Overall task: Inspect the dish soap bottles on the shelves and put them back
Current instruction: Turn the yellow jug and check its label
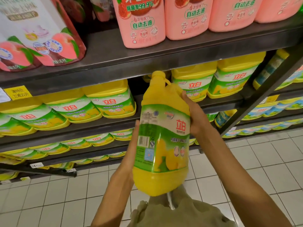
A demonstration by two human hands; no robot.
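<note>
At far left, on the top shelf (101, 46), stand glossy refill pouches (41, 35) printed with peaches, their tops cut off by the frame. Below them a yellow price tag (17, 92) is fixed to the shelf edge; its print is too blurred to read reliably. Rows of squat yellow jugs (113, 102) with green and white labels fill the lower shelves, those lowest down largely hidden by the boards above.

Centre: the left hand (133, 148) lies along the left side of the yellow bottle (164, 136), fingers straight and flat against the label beside the barcode, supporting it rather than curling round it. This bottle is held up in front of the shelving, clear of it, roughly upright and leaning slightly, cap toward the second shelf. It is smooth yellow plastic, broad-bodied with a narrow neck and a moulded handle at the shoulder, wrapped in a shiny green label showing lemons. Fine print on the label is illegible.

Right of centre, the right hand (195, 115) grasps the bottle's upper right side, fingers wrapped behind it and mostly hidden. Pink bottles (142, 25) line the top shelf, upper parts cut off. White floor tiles (262, 161) lie below, with olive clothing (180, 213) at bottom edge.
</note>
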